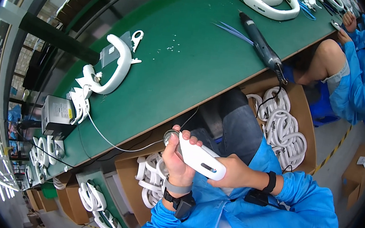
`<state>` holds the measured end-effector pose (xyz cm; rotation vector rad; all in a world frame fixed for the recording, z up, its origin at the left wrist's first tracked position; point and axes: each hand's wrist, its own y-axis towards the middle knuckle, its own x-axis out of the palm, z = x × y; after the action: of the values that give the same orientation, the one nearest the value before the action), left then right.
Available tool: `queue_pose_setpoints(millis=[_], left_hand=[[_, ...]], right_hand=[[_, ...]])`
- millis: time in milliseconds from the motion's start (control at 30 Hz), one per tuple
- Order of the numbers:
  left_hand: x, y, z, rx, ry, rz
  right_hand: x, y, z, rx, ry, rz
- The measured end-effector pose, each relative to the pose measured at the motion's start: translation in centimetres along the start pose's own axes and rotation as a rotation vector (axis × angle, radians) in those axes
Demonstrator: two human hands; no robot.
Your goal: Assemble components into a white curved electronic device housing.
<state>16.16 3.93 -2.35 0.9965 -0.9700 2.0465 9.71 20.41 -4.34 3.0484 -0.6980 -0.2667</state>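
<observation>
Both hands are engaged on one white plastic piece (pixel 203 160), located at the lower centre of the frame, over the person's lap and off the tabletop (pixel 172 82). The left hand (pixel 177 158) grips its upper-left end, thumb on the near side and fingertips over the far edge; a round, greyish part (pixel 169 135) shows at that grip, its attachment unclear. The right hand (pixel 232 171) clasps the lower-right end, leaving the slotted face exposed. The two-ended hold presumably steadies the piece and keeps that face in sight.

A dark power driver (pixel 261 42) lies at the upper right of the frame near the tabletop's edge, apparently parked within reach. An open carton (pixel 311 147) of white looped parts (pixel 281 126) stands right of centre, beside the knee, probably for short handling. A white curved part (pixel 122 70) rests at upper left.
</observation>
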Motion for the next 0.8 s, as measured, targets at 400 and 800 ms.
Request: queue_pose_setpoints(millis=[400, 800], left_hand=[[0.8, 1.4, -0.6, 0.028, -0.008, 0.133], [-0.1, 0.2, 0.4, -0.167, -0.094, -0.187]], right_hand=[[0.3, 0.9, -0.3, 0.059, 0.015, 0.176], [-1.4, 0.4, 0.1, 0.145, 0.181, -0.400]])
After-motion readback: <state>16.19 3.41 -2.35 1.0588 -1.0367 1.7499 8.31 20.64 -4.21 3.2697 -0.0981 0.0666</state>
